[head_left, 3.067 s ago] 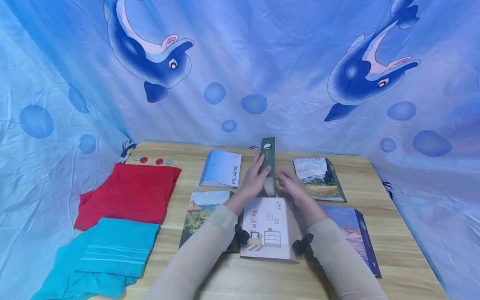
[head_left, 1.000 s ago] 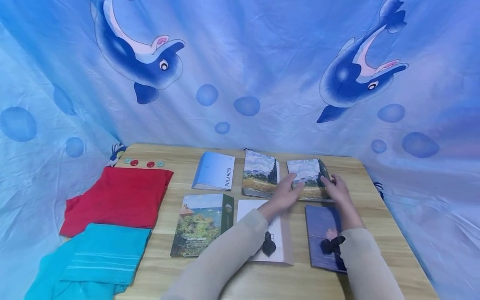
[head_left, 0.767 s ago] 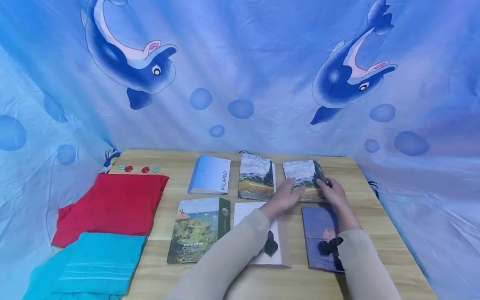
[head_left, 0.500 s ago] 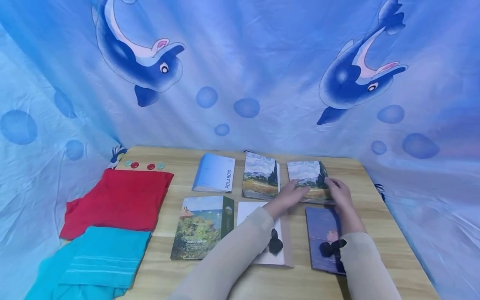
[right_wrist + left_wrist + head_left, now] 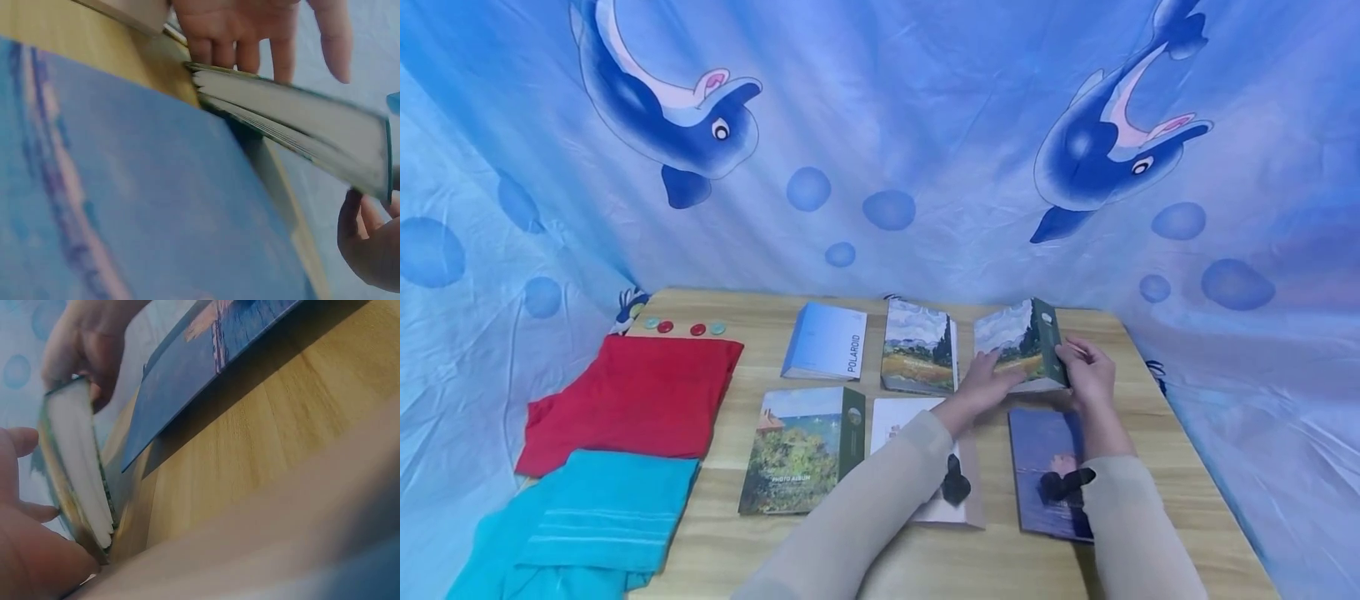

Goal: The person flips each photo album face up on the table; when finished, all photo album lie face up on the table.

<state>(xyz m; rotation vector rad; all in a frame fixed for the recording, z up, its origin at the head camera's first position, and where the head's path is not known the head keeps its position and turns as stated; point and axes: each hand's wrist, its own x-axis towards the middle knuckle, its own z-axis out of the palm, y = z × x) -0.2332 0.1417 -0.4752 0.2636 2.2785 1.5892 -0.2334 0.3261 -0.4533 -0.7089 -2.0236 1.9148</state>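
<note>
Both hands (image 5: 985,388) (image 5: 1092,375) touch one album (image 5: 1021,335); others (image 5: 827,340) (image 5: 799,446) read "POLAROID", "PHOTO ALBUM".

Dark green runs down the spine of the rectangular painted album (image 5: 1026,337), golden field beneath pale swirling sky; over there, a blue-gradient POLAROID album (image 5: 826,340), plain red folded cloth (image 5: 640,392), turquoise folded cloth (image 5: 613,500) striped white, yellowish wood-grained bench (image 5: 762,337)!

A thick album (image 5: 1011,325), painted field on its cover (swirly clouds above, I see), tilts over the tabletop (image 5: 1142,425), green spine (image 5: 1048,343) raised in fingers (image 5: 1071,356) of the right hand (image 5: 1093,377); the left hand (image 5: 985,387) touches it.
</note>
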